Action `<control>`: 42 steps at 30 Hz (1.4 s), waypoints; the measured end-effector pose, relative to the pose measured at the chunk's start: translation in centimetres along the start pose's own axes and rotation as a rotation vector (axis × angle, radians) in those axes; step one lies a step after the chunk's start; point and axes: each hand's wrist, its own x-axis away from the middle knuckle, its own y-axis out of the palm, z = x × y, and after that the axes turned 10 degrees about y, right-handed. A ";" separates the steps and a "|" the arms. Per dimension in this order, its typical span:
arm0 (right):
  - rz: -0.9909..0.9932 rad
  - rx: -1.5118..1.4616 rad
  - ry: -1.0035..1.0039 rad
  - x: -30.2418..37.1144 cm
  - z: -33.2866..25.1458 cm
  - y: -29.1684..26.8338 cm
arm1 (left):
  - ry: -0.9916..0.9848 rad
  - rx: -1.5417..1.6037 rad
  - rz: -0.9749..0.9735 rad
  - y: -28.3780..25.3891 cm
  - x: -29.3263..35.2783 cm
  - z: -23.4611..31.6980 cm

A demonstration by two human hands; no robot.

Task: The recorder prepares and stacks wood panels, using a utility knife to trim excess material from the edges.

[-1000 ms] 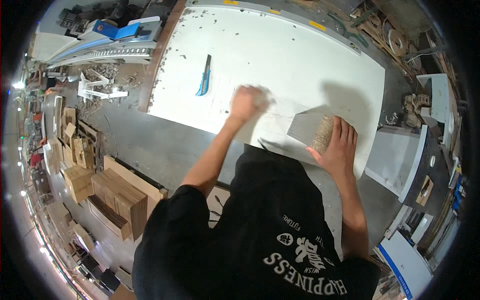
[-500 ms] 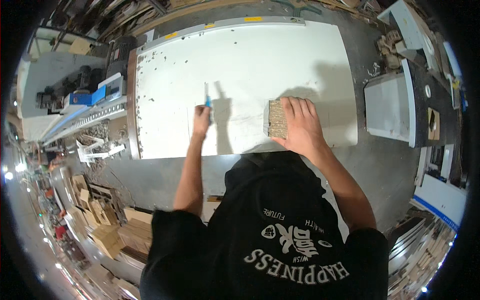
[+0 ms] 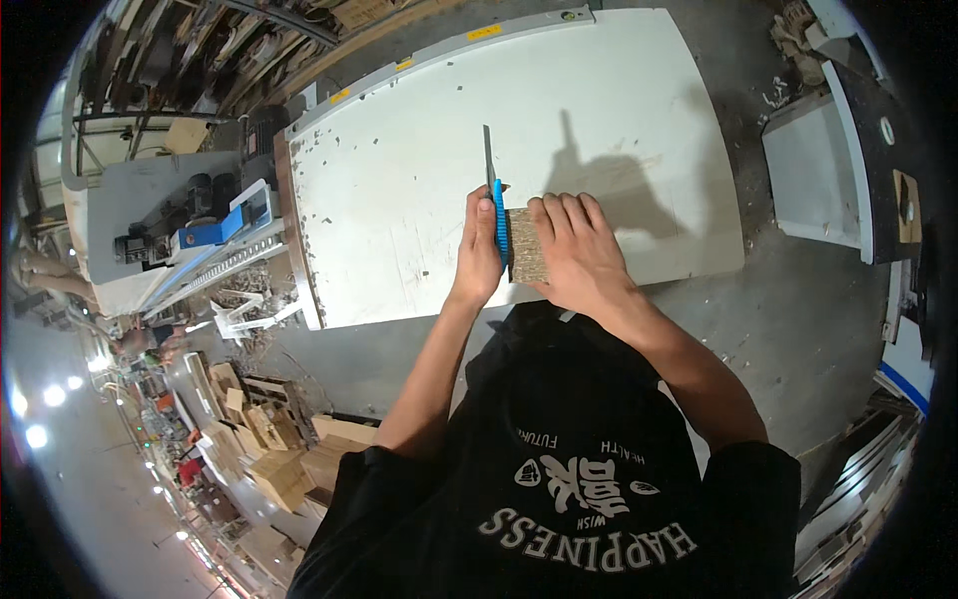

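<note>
My left hand (image 3: pixel 479 250) is closed round the ridged blue handle of a utility knife (image 3: pixel 502 235). Its long, narrow grey blade points to the far side of the table. The handle lies along the left edge of a small particleboard block (image 3: pixel 527 250) and seems to touch it. From the right, my right hand (image 3: pixel 587 250) grips this block, with the fingers bent over its far edge and the thumb at the near edge. The palm hides the block's right part. Both hands are over the near part of a white tabletop (image 3: pixel 399 210).
A grey rail (image 3: pixel 439 52) with yellow labels runs along the table's far edge. Small dark chips lie at its left end. A machine with a blue part (image 3: pixel 205 235) stands left, cardboard boxes (image 3: pixel 279 479) lower left, and a grey bin (image 3: pixel 820 185) at right.
My left hand has brought the knife rightward, from apart to beside the block. The right hand still holds the block, now a little farther left in the picture. The view has shifted and tilted.
</note>
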 end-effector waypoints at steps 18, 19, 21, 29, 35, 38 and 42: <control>0.027 -0.041 -0.017 -0.5 0.0 -0.3 | 0.184 -0.645 0.080 0.1 -0.7 -1.4; 0.039 -0.035 -0.033 -0.6 -0.1 -0.4 | 0.311 -0.279 0.036 -1.7 -0.8 -2.8; 0.026 -0.055 0.003 -0.2 0.2 -0.1 | -0.223 0.174 -0.037 -1.8 1.3 1.3; 0.039 -0.025 -0.020 -0.4 0.7 -0.2 | 0.112 -0.097 0.036 1.2 3.2 0.9; 0.042 -0.019 -0.034 -1.0 0.6 0.2 | 0.055 -0.417 0.092 2.3 3.2 2.0; 0.113 -0.014 -0.030 -1.5 0.6 0.5 | 0.009 -0.532 0.160 3.3 3.0 3.1; 0.011 -0.026 -0.015 -1.0 0.5 0.0 | 0.041 -0.400 0.155 2.1 2.8 1.5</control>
